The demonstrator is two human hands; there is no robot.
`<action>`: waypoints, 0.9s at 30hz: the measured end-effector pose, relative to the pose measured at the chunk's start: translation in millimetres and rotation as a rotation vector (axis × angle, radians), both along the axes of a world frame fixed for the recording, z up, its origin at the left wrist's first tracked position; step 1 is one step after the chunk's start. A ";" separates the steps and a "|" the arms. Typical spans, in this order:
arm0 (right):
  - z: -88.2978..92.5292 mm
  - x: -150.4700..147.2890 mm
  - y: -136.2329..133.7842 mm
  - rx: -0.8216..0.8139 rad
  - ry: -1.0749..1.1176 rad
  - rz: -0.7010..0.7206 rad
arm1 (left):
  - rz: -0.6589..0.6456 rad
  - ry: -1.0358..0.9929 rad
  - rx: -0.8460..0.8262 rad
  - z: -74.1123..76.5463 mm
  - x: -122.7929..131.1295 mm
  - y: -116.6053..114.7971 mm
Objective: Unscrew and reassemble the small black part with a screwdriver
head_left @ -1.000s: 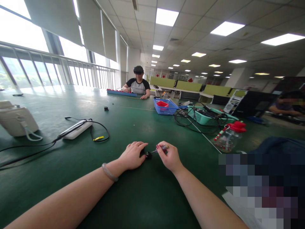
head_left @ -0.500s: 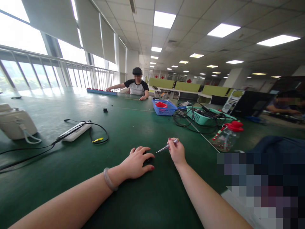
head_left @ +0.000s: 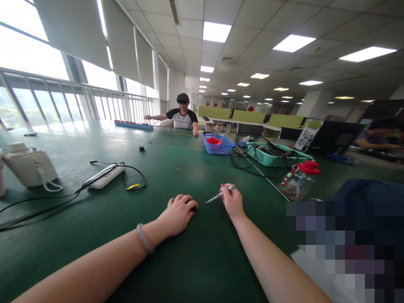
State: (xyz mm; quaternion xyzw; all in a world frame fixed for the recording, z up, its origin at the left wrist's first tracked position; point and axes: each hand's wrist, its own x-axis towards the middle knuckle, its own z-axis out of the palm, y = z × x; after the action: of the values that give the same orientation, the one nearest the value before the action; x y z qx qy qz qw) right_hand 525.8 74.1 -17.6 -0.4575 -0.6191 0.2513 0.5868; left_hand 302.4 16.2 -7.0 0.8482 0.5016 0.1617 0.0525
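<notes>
My left hand (head_left: 178,214), with a pale bracelet (head_left: 144,239) at the wrist, rests low over the green table. Its thumb and fingers have closed around a small black object (head_left: 193,208), mostly hidden, whose kind I cannot make out. In my right hand (head_left: 233,202) is a slim screwdriver (head_left: 215,198) with a partly clear handle, pinched between thumb and fingers. The metal tip points left and slightly down, toward my left fingers, with a small gap between them.
To the left lie a white box-like device (head_left: 106,176), black cables and a cream bottle (head_left: 30,166). Ahead right stand a blue basket (head_left: 217,147), a green basket (head_left: 264,156) with cables and a red-lidded jar (head_left: 301,183). A person (head_left: 182,118) sits across the table (head_left: 176,181).
My left thumb and fingers have drawn together around the small black object, and that hand has shifted slightly left. The screwdriver stays in my right hand, nearly unmoved. The view has shifted a little.
</notes>
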 end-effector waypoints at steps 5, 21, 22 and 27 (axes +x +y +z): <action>-0.2 -0.5 -1.4 -0.029 0.026 0.020 | 0.068 0.032 -0.033 3.7 -33.0 -9.0; -0.9 -2.6 -0.2 -0.026 0.045 0.031 | 0.465 0.035 0.049 -6.3 -213.0 -12.9; -0.9 -2.5 -0.3 -0.030 0.043 0.038 | 0.477 0.016 0.058 -5.2 -215.9 -13.4; -0.6 -2.2 -0.8 -0.033 0.032 0.031 | 0.630 -0.045 0.107 5.8 -226.7 -21.3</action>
State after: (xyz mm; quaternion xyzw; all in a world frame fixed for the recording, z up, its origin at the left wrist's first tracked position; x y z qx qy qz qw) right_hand 523.6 73.3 -18.2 -0.4536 -0.6125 0.2778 0.5848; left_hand 75.7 -5.1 -1.2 0.6490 0.7290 0.2150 -0.0336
